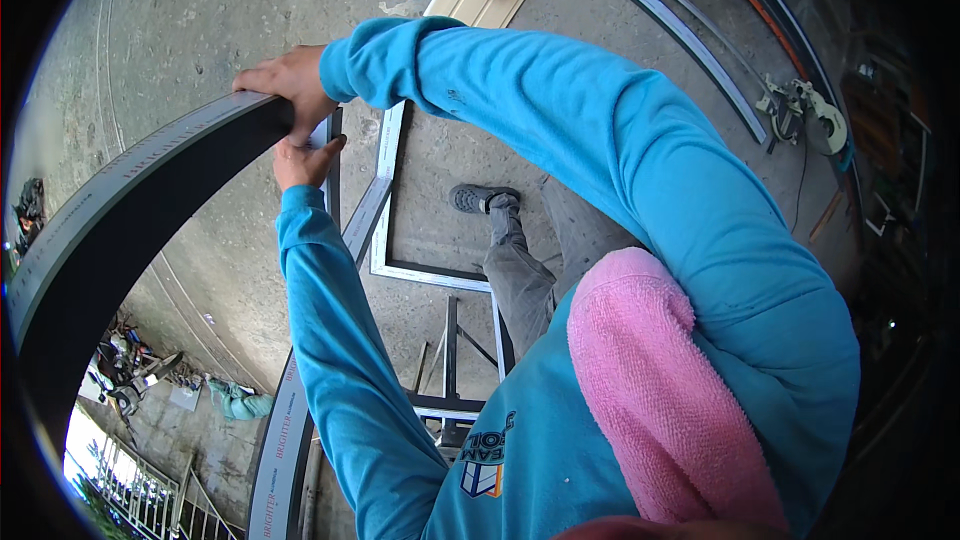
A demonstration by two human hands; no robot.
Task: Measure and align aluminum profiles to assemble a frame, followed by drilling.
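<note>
A long metal profile (165,145), dark on its side and covered with printed pale film on its face, sweeps from my hands to the far left. My right hand (295,83) reaches across and is closed over its near end, fingers lying on the filmed face. Just below, my left hand (303,164) is closed at the same end, thumb pointing right; its other fingers are largely hidden. A short filmed length of profile (333,180) shows beside this thumb. Another filmed profile (272,465) passes behind my left forearm.
A pale rectangular frame (430,277) lies on the concrete floor (430,230) by my shoe (482,199). Dark metal legs (450,350) stand below it. A power saw (815,120) and long strips (680,45) are at right. Clutter (135,375) and a white railing (140,485) are lower left.
</note>
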